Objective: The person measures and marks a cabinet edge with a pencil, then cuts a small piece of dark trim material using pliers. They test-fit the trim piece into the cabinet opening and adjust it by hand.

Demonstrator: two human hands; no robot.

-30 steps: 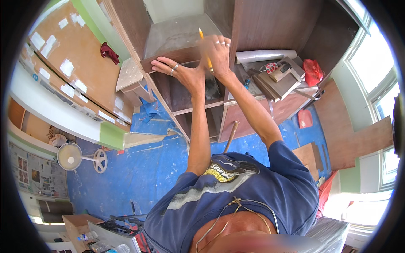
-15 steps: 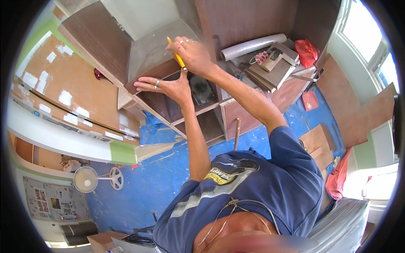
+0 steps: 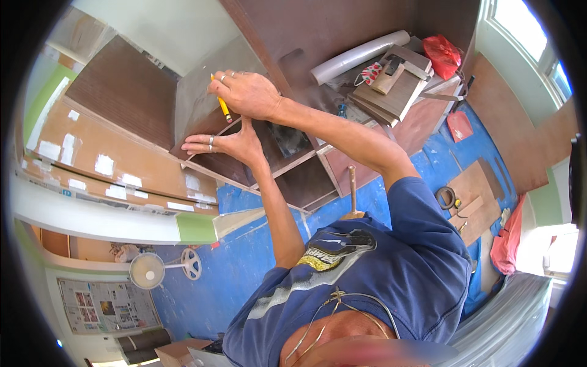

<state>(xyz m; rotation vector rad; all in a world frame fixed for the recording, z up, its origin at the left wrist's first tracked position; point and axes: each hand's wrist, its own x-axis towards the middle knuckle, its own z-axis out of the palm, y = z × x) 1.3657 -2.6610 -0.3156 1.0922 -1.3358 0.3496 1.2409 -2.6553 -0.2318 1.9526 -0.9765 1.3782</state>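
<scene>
A yellow pencil (image 3: 222, 105) is held in my right hand (image 3: 249, 95), its fingers closed round it over the grey-brown top of a wooden cabinet (image 3: 202, 88). The pencil's pinkish end points down toward me; the other end is partly behind my fingers. Just below, my left hand (image 3: 235, 147) is spread at the cabinet's front corner, fingers stretched to the left and thumb raised up to the right hand. A ring shows on the left hand. Beneath my hands are the cabinet's open compartments (image 3: 306, 183).
At right, the cabinet top bears a roll of clear plastic sheet (image 3: 361, 56), stacked boards (image 3: 385, 98) and a red plastic bag (image 3: 441, 54). A wooden handle (image 3: 352, 183) stands near my chest. Blue sheeting (image 3: 220, 275) covers the floor; a fan (image 3: 147, 271) stands left.
The view has shifted, so the cabinet sits differently in the picture. My right hand and the pencil have moved left relative to the cabinet, closer above my left hand, which stays at the front edge.
</scene>
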